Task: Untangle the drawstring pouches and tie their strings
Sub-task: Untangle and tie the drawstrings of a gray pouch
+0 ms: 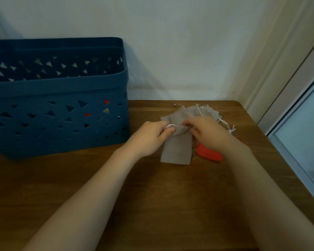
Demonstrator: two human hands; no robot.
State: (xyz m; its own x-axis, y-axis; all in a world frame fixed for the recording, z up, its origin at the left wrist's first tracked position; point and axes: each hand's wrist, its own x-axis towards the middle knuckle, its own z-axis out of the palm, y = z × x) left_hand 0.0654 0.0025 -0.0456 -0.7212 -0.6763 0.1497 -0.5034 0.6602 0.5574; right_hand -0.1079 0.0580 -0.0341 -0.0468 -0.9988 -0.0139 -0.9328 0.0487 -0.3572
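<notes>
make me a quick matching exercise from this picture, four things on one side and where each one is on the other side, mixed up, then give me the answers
Things
1. blue basket
2. red pouch
3. grey pouch nearest the camera
4. pile of grey pouches

Places
A. partly under the right hand's wrist
B. at the left of the wooden table, against the wall
C. behind both hands, towards the wall
D. its top edge gripped by the left hand and the right hand

Pairs: 1-B, 2-A, 3-D, 4-C
</notes>
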